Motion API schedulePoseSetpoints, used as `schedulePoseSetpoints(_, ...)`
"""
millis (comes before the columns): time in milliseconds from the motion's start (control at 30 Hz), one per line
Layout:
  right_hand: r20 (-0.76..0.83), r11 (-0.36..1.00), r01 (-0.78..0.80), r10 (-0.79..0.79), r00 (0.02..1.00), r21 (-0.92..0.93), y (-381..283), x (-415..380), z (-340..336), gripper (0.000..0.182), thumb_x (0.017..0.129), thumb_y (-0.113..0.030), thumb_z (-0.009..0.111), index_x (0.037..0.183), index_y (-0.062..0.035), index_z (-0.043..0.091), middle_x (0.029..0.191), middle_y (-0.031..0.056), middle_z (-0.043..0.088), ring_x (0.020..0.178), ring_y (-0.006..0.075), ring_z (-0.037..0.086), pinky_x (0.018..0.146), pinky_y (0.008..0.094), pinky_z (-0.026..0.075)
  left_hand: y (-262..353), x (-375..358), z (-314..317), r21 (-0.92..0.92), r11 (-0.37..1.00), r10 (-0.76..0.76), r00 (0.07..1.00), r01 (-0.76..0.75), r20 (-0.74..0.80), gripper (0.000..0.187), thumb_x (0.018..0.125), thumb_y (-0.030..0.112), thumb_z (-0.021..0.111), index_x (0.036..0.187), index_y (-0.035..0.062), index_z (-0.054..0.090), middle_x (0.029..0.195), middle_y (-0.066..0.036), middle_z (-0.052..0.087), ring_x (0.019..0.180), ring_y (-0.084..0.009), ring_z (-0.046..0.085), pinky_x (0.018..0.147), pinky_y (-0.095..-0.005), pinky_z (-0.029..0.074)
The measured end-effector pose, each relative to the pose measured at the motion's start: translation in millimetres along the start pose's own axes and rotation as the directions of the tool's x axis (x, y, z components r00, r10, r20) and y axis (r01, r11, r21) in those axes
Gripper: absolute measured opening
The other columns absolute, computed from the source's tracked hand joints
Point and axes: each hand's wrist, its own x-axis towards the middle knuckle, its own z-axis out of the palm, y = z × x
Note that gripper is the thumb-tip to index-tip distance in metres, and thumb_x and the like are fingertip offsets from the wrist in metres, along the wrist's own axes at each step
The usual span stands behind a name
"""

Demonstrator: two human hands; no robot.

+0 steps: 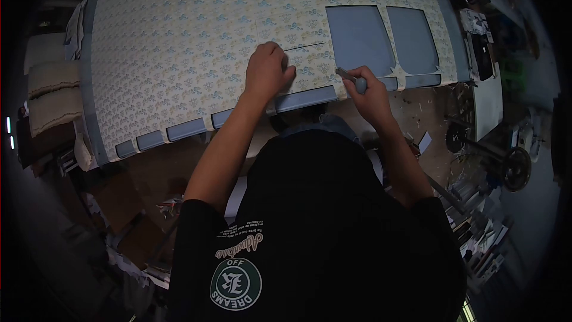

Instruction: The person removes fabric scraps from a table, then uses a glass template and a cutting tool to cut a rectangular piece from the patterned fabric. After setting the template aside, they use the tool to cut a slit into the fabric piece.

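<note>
A cream sheet point(196, 42) with a small blue and tan print covers the big table in the head view. My left hand point(268, 71) rests on this sheet, fingers bent down onto it and thumb held apart, with nothing seen in its grasp. Just beyond its fingers runs a thin dark slit point(307, 45). My right hand point(368, 89) is closed around a grey utility knife point(351, 77), whose tip meets the sheet near the lower left corner of a large cut-out point(360, 36). Blue-grey surface shows through that opening.
Another large cut-out point(412, 39) lies to the right. Several small openings, one of them a long cut-out point(307, 98), line the near edge. Cushions point(55, 107) are stacked at left. A handwheel point(516, 168) and cluttered papers point(485, 244) stand at right. Scraps litter the floor.
</note>
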Motion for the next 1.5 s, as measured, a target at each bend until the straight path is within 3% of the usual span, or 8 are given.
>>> schedulePoseSetpoints(67,0.021,1.000,0.016,-0.015,1.000,-0.017,-5,0,-1,0.026,0.093,-0.020,0.072,0.113,-0.0041,0.064,0.105,0.0191,0.074,0.101,0.0364,0.072,0.085,0.0389,0.055,9,14,2,0.101,0.994,0.035,0.999,-0.033,-0.024,0.041,0.075,0.027,0.084,0.104,0.0026,0.069,0.120,-0.013,0.062,0.114,-0.0324,0.056,0.096,-0.0410,0.051)
schedulePoseSetpoints(200,-0.021,0.998,0.013,-0.014,1.000,-0.065,-11,-1,-3,0.026,0.093,-0.019,0.073,0.112,-0.0049,0.064,0.104,0.0185,0.074,0.099,0.0370,0.072,0.084,0.0390,0.055,15,30,4,0.098,0.995,0.018,0.999,-0.015,-0.030,0.050,0.069,0.030,0.087,0.106,0.0032,0.066,0.117,-0.015,0.060,0.111,-0.0332,0.056,0.094,-0.0432,0.052)
schedulePoseSetpoints(367,-0.018,0.995,0.033,-0.035,0.999,-0.098,-5,-1,0,0.025,0.093,-0.019,0.072,0.112,-0.0057,0.064,0.102,0.0177,0.074,0.097,0.0391,0.071,0.081,0.0414,0.055,17,39,7,0.238,0.971,0.016,1.000,-0.020,0.020,0.085,0.064,0.045,0.089,0.132,0.0053,0.057,0.124,-0.017,0.056,0.118,-0.0360,0.053,0.095,-0.0447,0.051)
schedulePoseSetpoints(467,0.021,0.985,0.033,-0.030,0.999,-0.171,-9,-2,2,0.023,0.095,-0.020,0.071,0.112,-0.0063,0.064,0.096,0.0154,0.074,0.085,0.0280,0.073,0.076,0.0362,0.054,29,45,4,0.297,0.954,-0.057,0.993,0.025,0.101,0.094,0.064,0.051,0.090,0.138,0.0060,0.053,0.128,-0.016,0.054,0.122,-0.0369,0.051,0.097,-0.0473,0.050)
schedulePoseSetpoints(533,0.053,0.987,0.060,-0.052,0.997,-0.148,-14,-2,2,0.020,0.094,-0.018,0.069,0.110,-0.0069,0.062,0.099,0.0174,0.073,0.094,0.0410,0.069,0.078,0.0445,0.054,37,47,3,0.319,0.946,-0.091,0.989,0.049,0.120,0.097,0.064,0.053,0.090,0.140,0.0067,0.052,0.130,-0.016,0.053,0.123,-0.0373,0.050,0.097,-0.0500,0.049)
schedulePoseSetpoints(700,0.058,0.975,0.097,-0.087,0.995,-0.198,-10,-2,7,0.020,0.094,-0.018,0.069,0.109,-0.0068,0.062,0.097,0.0170,0.073,0.091,0.0390,0.070,0.077,0.0429,0.054,42,51,-1,0.311,0.943,-0.187,0.963,0.120,0.193,0.102,0.064,0.056,0.091,0.144,0.0094,0.048,0.140,-0.017,0.046,0.130,-0.0400,0.044,0.099,-0.0606,0.045)
schedulePoseSetpoints(867,0.091,0.964,0.154,-0.137,0.986,-0.216,-10,-2,10,0.020,0.094,-0.016,0.069,0.110,-0.0069,0.061,0.097,0.0170,0.073,0.091,0.0392,0.071,0.077,0.0415,0.055,41,51,3,0.272,0.950,-0.208,0.958,0.150,0.198,0.104,0.066,0.051,0.092,0.148,0.0102,0.043,0.160,-0.022,0.027,0.147,-0.0498,0.023,0.109,-0.0783,0.028)
schedulePoseSetpoints(1500,0.133,0.935,0.198,-0.165,0.977,-0.295,-11,2,15,0.016,0.092,-0.012,0.070,0.104,-0.0048,0.061,0.092,0.0159,0.068,0.087,0.0366,0.067,0.075,0.0439,0.052,47,61,0,0.293,0.942,-0.246,0.926,0.160,0.286,0.112,0.065,0.049,0.094,0.153,0.0067,0.039,0.163,-0.026,0.022,0.147,-0.0576,0.019,0.104,-0.0756,0.040)
